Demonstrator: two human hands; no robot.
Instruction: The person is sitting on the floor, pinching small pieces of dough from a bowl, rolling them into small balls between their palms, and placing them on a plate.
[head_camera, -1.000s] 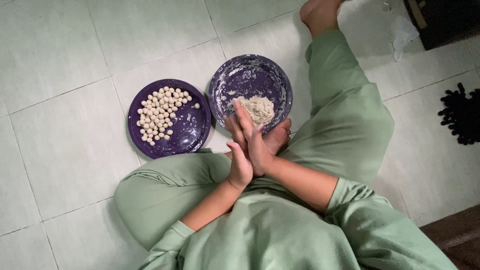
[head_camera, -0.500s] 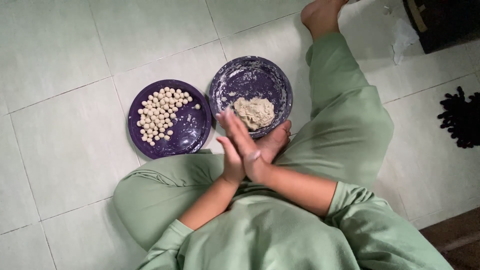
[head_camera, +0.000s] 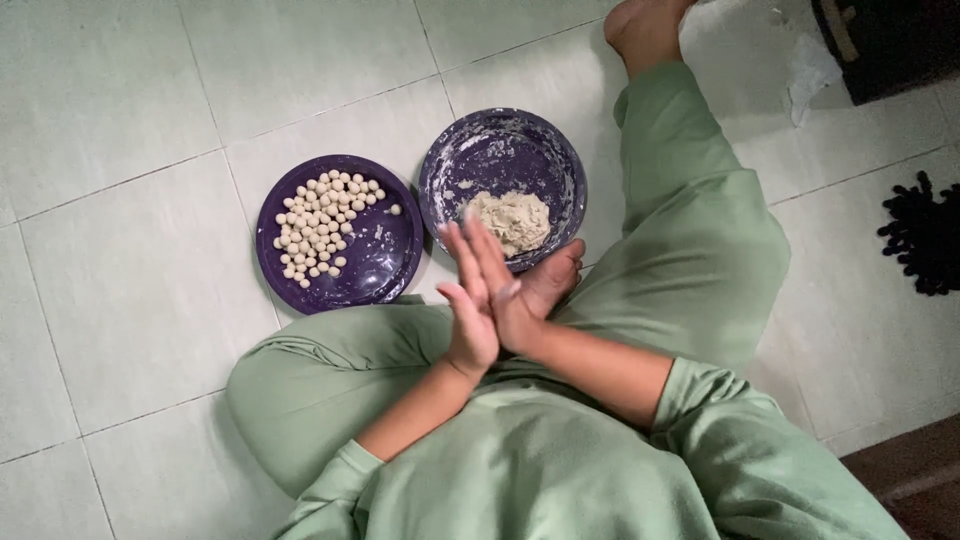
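Note:
My left hand (head_camera: 470, 295) and my right hand (head_camera: 540, 292) are pressed palm to palm above my lap, fingers straight, the left lying over the right. Whatever is between the palms is hidden. Just beyond the fingertips stands a floury purple bowl (head_camera: 455, 150) holding a lump of pale dough (head_camera: 512, 220). To its left a purple plate (head_camera: 375, 270) carries several small dough balls (head_camera: 318, 230). I sit on the floor in green clothes with one knee bent on each side.
Pale green floor tiles (head_camera: 130, 260) lie all around. My bare foot (head_camera: 645, 25) reaches to the top. A dark fringed object (head_camera: 925, 235) lies at the right edge, dark furniture (head_camera: 890, 40) with a white scrap at top right.
The joined palms have slid against each other: the left hand's fingers have moved forward toward the bowl while the right hand drew back beneath it.

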